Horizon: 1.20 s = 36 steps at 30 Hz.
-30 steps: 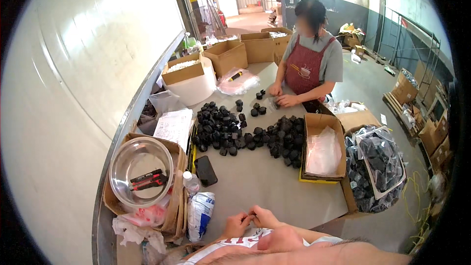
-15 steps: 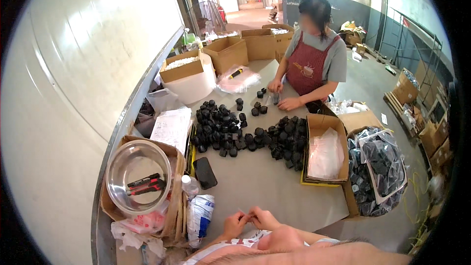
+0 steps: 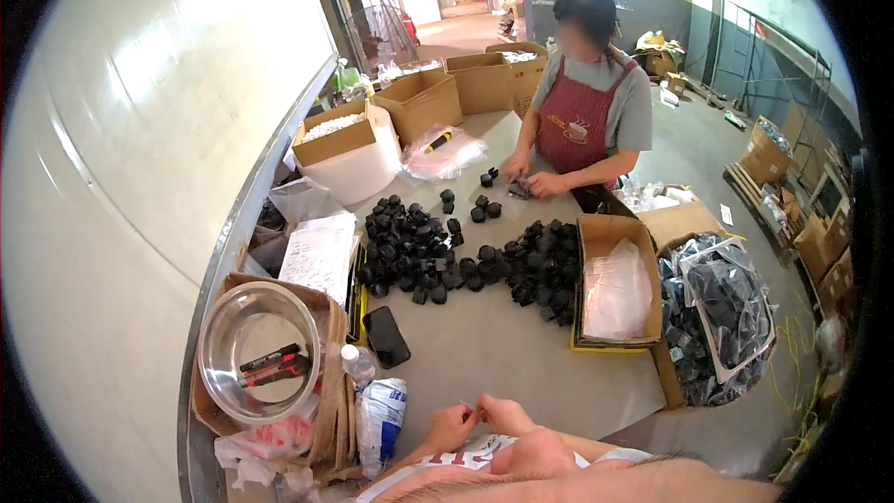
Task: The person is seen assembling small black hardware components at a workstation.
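Note:
Close to my body at the table's near edge, my left hand (image 3: 453,428) and my right hand (image 3: 506,415) are held together, thumbs and fingertips pinched. Whatever lies between the fingers is too small and thin to make out. Beyond them, a loose heap of small black round-headed plastic parts (image 3: 410,247) spreads over the grey table (image 3: 466,345). A second heap of the same parts (image 3: 545,265) adjoins it on the right. Left of my hands lies a blue and white plastic packet (image 3: 380,424).
Left stand a steel bowl (image 3: 216,354) with red-black tools, a bottle (image 3: 357,363) and a black phone (image 3: 386,337). Right are a carton of clear bags (image 3: 615,293) and a box of bagged black parts (image 3: 717,317). Across the table, a co-worker in a red apron (image 3: 577,116) handles a bagged part.
My hands stay pinched together near the same spot, with a small shift of the fingers. The co-worker's hands have come closer together around the bag. The whole view has shifted slightly.

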### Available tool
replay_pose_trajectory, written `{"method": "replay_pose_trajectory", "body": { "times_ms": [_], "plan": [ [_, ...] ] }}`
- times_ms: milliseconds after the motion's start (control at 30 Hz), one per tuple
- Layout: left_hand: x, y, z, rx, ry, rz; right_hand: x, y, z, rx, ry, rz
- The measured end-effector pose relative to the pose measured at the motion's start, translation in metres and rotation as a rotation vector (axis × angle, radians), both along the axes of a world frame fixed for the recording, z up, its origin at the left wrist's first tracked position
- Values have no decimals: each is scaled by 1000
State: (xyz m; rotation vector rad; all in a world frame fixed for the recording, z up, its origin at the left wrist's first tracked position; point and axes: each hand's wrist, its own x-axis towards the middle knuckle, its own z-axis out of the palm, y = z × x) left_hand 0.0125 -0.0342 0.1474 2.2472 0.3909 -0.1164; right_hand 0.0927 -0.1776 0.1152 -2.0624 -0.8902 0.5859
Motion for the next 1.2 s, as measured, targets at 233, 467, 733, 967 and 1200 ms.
{"method": "replay_pose_trajectory", "body": {
  "times_ms": [233,467,733,967,1200],
  "plan": [
    [-6,1,-23,-203,111,154,-3,1,19,241,-287,-24],
    [9,22,14,134,-12,279,7,2,19,124,-473,265],
    [-14,61,-33,-458,-119,-127,108,7,18,250,92,389],
    [-36,50,-23,-562,52,-225,256,14,18,-298,-361,-884],
    [-31,53,-22,-434,148,-391,227,15,18,-457,-226,-671]
  ]
}}
